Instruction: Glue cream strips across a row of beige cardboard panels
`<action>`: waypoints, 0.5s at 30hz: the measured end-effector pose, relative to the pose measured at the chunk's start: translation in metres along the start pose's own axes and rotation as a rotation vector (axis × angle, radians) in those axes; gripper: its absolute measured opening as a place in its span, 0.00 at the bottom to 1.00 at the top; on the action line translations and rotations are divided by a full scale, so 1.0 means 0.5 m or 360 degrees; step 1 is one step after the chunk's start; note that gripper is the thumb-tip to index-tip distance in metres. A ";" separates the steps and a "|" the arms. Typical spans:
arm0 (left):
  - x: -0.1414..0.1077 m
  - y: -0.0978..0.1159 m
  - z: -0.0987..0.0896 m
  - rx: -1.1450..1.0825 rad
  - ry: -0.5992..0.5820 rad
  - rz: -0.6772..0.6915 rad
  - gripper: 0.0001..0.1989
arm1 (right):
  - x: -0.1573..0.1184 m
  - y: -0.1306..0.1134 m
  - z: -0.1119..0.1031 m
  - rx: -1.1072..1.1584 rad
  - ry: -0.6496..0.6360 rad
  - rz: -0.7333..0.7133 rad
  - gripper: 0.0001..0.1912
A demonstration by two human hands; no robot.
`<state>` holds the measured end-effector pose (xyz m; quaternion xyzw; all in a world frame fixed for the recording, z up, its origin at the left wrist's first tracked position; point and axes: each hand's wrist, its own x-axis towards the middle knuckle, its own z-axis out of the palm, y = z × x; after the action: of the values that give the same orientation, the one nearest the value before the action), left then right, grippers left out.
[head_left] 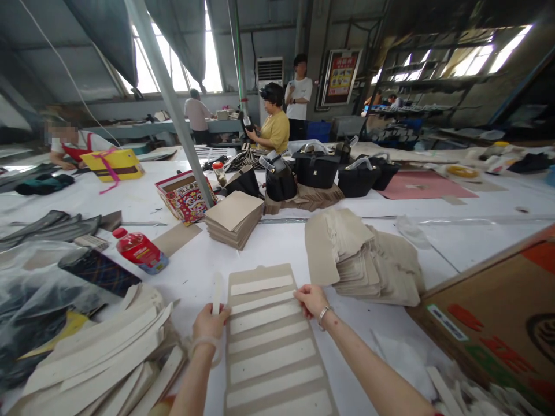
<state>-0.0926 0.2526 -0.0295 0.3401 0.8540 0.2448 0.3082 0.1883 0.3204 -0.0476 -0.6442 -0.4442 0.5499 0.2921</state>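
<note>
A long grey-beige cardboard panel (260, 348) lies on the white table in front of me, with several pale strips running across it. My left hand (208, 325) is closed at the panel's left edge, and a narrow pale strip (217, 288) sticks up from its fingers. Between both hands a second pale strip (264, 301) spans the panel near its far end. The fingers of my right hand (313, 300) pinch that strip's right end. My left fingertips are at its left end. Whether the strip is pressed flat there I cannot tell.
Loose strips (108, 346) are heaped at left, near a red-capped bottle (141, 250). Cardboard stacks (236, 216) and rounded panels (368, 260) lie beyond. A big carton (494, 323) borders the right. Black bags (316, 167) and a slanted pole (173, 98) stand farther off, with several people behind.
</note>
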 end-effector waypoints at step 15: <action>-0.012 -0.004 0.019 0.0030 0.0063 0.0085 0.11 | 0.022 0.017 -0.006 -0.0067 -0.0063 -0.0065 0.12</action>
<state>-0.0831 0.2489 -0.0352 0.3606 0.8529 0.2517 0.2813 0.1934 0.3268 -0.0595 -0.6299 -0.4746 0.5469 0.2808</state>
